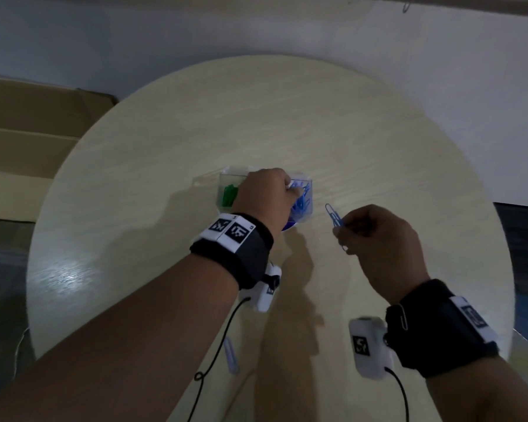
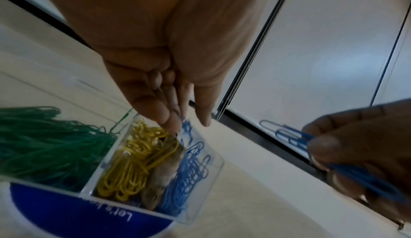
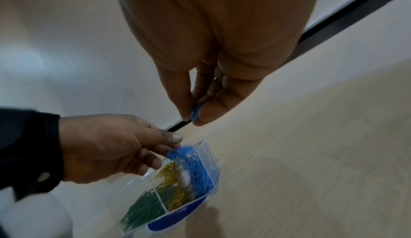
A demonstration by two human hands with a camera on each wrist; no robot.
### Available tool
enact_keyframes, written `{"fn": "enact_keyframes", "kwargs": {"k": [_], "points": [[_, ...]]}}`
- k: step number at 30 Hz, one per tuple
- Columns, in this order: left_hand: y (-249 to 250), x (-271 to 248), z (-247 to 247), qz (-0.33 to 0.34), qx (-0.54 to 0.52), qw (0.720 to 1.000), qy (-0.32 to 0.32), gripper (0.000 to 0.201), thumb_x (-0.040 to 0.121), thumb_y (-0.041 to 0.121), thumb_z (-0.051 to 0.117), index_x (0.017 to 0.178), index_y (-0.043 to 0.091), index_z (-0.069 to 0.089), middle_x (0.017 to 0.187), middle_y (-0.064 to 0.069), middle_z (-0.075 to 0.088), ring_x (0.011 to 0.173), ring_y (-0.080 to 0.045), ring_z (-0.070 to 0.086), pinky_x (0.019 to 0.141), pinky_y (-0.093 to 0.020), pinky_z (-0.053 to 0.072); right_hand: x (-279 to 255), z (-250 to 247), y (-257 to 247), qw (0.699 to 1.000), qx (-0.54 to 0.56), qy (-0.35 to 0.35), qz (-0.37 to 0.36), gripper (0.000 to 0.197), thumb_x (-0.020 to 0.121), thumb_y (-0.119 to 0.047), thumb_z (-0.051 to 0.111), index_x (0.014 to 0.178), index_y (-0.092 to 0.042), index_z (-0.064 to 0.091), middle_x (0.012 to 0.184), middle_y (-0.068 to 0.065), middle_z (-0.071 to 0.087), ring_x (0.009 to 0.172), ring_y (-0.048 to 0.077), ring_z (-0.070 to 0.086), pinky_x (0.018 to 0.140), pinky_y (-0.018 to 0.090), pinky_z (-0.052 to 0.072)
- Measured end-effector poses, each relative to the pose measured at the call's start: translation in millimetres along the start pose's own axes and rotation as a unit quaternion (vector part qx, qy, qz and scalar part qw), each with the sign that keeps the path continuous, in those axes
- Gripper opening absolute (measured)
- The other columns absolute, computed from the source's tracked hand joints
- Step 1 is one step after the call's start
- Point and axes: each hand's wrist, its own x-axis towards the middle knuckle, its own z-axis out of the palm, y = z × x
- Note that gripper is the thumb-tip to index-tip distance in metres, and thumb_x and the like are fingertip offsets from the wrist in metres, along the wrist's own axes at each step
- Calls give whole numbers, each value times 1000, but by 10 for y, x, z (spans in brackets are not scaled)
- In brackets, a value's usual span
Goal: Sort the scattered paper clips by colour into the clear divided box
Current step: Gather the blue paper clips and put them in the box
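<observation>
The clear divided box (image 1: 226,173) sits mid-table, with green clips (image 2: 44,145), yellow clips (image 2: 133,162) and blue clips (image 2: 191,168) in separate compartments. My left hand (image 1: 290,187) hovers over the box, its fingertips (image 2: 175,125) and thumb pinching a small clump of blue clips (image 3: 180,151) at the blue compartment. To the right of the box, my right hand (image 1: 340,229) is raised above the table. It pinches a few blue paper clips (image 1: 333,216) between thumb and fingers, also seen in the right wrist view (image 3: 195,113).
The round pale wooden table (image 1: 287,117) stands against a white wall. A pale clip (image 1: 230,357) lies near the table's front edge, by my left forearm. Cardboard boxes (image 1: 28,132) are stacked left of the table. A blue round label (image 2: 66,215) shows at the box's near end.
</observation>
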Motion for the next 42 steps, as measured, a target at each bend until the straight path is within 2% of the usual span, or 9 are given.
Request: {"fn": "enact_keyframes", "kwargs": {"k": [6,9,13,16,19,25,31,39,42], "points": [[-143,-165,-145,-7,-130,988,79,19,98,23,51,104,22,68,88,5,71,69,-14,67,71,-34,58,267,122,-121,1000,10,-24,-1,15,74,-15,76,80,-21,62,66,1,70,57,18,66,59,38,57],[-286,-342,-270,-35,-155,982,107,16,98,28,53,99,26,68,83,12,68,59,-5,64,60,-21,54,452,288,-223,1000,-11,-28,0,12,76,-17,74,81,-20,63,68,1,70,58,17,66,53,30,56],[-493,-597,-367,-63,-174,975,120,12,97,29,55,97,28,67,78,11,67,55,-4,64,50,-13,46,575,402,-258,999,-38,-36,-12,21,81,-32,72,96,-18,69,84,0,73,65,14,69,65,31,59],[-749,-725,-428,-84,-158,974,137,10,95,28,57,92,29,66,78,11,68,55,-3,64,53,-12,46,537,379,-195,992,-105,-5,-68,20,81,-34,71,99,-25,71,94,-6,70,72,11,66,69,29,52],[-1013,-798,-450,-100,-93,980,144,9,91,32,60,86,30,67,78,11,68,63,-6,65,67,-24,50,508,462,-119,973,-182,-34,-134,20,79,-30,73,98,-24,71,97,-1,62,72,15,61,69,23,40],[-1269,-804,-392,-60,52,993,83,10,87,20,63,92,27,69,89,5,61,77,-17,60,76,-29,47,527,626,-31,962,-242,-18,-126,13,87,-23,62,93,-18,72,93,7,53,78,28,58,70,26,39],[-1319,-664,-311,9,150,988,18,25,89,19,61,113,18,70,103,-10,61,95,-35,56,84,-42,50,468,646,-39,963,-257,-13,-76,20,88,-45,58,87,-28,69,91,3,53,76,23,53,69,32,42],[-1337,-635,-427,-10,146,987,-64,9,90,12,58,94,11,66,99,-12,59,94,-31,56,80,-37,42,304,551,-117,982,-172,39,-68,35,78,-49,69,96,-25,52,90,-1,53,71,14,49,60,27,33],[-1307,-691,-444,63,137,985,-83,11,90,12,58,96,12,67,92,-9,63,90,-29,58,75,-35,43,-103,570,-97,978,-189,-4,-92,24,75,-41,71,83,-27,54,77,-3,56,68,17,52,58,27,35]]}}
